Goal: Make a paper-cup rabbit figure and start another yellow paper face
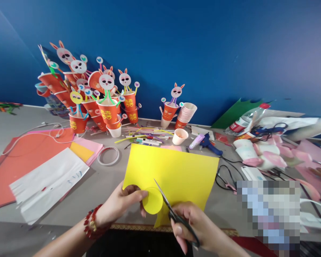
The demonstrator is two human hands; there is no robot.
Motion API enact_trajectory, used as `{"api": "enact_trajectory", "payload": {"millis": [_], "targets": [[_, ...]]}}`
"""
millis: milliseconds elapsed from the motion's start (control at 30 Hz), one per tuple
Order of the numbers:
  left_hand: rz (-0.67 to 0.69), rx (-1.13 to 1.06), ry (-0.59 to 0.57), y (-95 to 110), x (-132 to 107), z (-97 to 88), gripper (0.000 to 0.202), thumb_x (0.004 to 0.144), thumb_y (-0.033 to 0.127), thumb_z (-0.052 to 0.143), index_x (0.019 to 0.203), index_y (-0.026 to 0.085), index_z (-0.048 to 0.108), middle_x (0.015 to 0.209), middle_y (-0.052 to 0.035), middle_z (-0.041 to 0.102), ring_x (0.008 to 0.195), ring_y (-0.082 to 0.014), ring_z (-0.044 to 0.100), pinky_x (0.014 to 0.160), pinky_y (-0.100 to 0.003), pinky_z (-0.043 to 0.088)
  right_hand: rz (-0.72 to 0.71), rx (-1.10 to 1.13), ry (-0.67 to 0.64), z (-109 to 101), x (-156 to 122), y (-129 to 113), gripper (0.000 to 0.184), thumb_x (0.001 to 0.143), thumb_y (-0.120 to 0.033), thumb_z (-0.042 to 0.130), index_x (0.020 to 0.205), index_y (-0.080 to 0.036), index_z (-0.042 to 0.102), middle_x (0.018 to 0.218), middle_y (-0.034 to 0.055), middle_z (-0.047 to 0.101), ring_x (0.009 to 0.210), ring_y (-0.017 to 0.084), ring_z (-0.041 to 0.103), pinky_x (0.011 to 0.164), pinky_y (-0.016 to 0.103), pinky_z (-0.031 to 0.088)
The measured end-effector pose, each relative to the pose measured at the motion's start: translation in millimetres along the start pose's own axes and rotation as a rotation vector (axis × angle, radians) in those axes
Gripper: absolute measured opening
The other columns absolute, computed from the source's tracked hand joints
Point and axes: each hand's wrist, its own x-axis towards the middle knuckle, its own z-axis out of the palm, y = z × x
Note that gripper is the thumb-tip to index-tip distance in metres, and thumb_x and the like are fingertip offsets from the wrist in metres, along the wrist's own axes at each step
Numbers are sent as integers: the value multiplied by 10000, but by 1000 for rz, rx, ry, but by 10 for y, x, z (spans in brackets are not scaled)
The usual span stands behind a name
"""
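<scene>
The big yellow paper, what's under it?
Past the far edge of the yellow paper, something pink peeks out; gray table shows around it. Whatever lies under the paper's middle is covered.

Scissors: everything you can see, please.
The scissors have slim, silvery, metal-looking blades and black, plastic-looking handles, partly hidden by the right hand holding them. The blades look nearly closed and point forward and left over the yellow sheet, right beside the yellow disc. Whether they touch the paper can't be told.

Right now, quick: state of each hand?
Left hand: closed, thumb and fingers pinching the yellow circle.
Right hand: closed, holding the scissors by the handles.
</scene>
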Motion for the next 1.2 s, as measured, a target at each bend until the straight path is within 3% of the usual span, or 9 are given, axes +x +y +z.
{"api": "enact_trajectory", "payload": {"millis": [167,367,467,1200], "targets": [[-10,2,-32,47,19,-12,287,846,403,725,795,122,698,564,-46,725,514,-174,675,590,-266,540,9,-18,18,6,-13,-46,670,686,-850,618,669,-187,523,437,-31,550,360,65,400,376,183,254],[-35,5,-71,152,28,6,293,835,406,741,864,118,698,607,-39,727,510,-159,667,582,-257,535,3,-40,17,-63,-20,56,588,768,-742,660,688,-173,535,475,-23,589,371,51,408,402,176,257],[-39,-3,-90,177,31,8,295,830,403,749,857,113,700,633,-47,732,519,-161,672,569,-252,534,4,-51,-2,-110,-30,75,602,770,-758,646,685,-173,531,467,-23,585,365,51,401,400,176,246],[-57,-55,-118,165,77,-16,274,823,369,767,912,115,717,730,-69,768,495,-150,678,526,-230,534,9,-47,-12,-182,-58,20,622,746,-767,666,628,-177,512,459,-30,566,350,49,400,372,169,233]]}}
